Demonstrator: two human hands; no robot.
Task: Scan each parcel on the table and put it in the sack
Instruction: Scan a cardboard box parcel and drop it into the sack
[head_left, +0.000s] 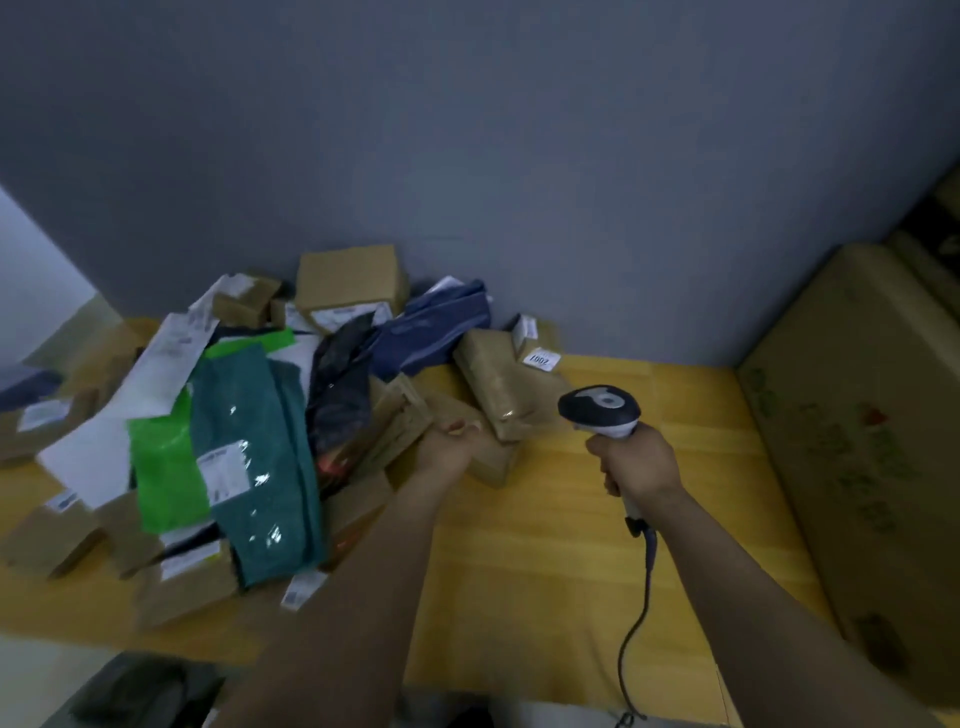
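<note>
A heap of parcels covers the left half of the yellow wooden table (571, 545): a teal bag (254, 467), a green bag (163, 467), a dark blue bag (431, 327), a black bag (343, 395) and several brown boxes. My left hand (449, 447) rests on a small brown box (491, 460) at the pile's right edge; whether the fingers grip it is unclear in the blur. My right hand (639, 462) holds a black and white barcode scanner (600, 408) by its handle, head pointing toward the pile. The scanner's cable (641, 597) hangs down to the table's front edge. No sack shows.
A large cardboard carton (857, 441) stands along the right side of the table. A grey wall rises right behind the pile. A brown box marked 1002 (506, 384) lies just beyond my left hand. Something dark (140, 691) sits below the front left edge.
</note>
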